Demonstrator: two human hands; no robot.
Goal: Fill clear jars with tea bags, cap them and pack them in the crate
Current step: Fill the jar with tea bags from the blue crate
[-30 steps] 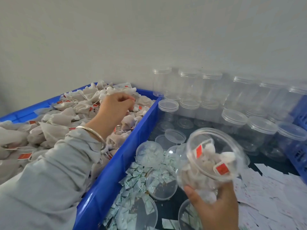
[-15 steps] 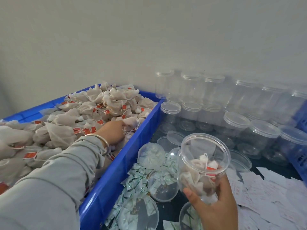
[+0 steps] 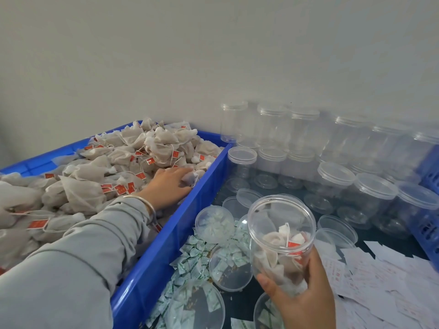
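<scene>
— Plain grey wall [image 3: 213, 55] ahead of us, dark tabletop [image 3: 240, 302] below. Where are our hands?

— Our left hand [image 3: 169, 184] is down in the blue bin [image 3: 171, 243], fingers curled onto a tea bag [image 3: 190, 179] at the near edge of the heap of tea bags [image 3: 99, 172]. A bangle [image 3: 145, 203] sits on that wrist, above the grey sleeve [image 3: 71, 264].

— And the other?

— Our right hand [image 3: 301, 298] grips the open jar [image 3: 281, 241] from below, thumb on its left side, fingers wrapped round the right. It is tilted toward us, uncapped, with several tea bags low inside.

— What lies around it?

— Just left of our right hand, loose lids [image 3: 230, 269] and small green-and-white sachets [image 3: 192, 260] are scattered between jar and bin. Right of it, white paper slips [image 3: 380, 281]. Beyond it, capped empty jars [image 3: 332, 181] stand in rows against the wall, and a blue crate [image 3: 430, 210] shows at the far right edge.
</scene>
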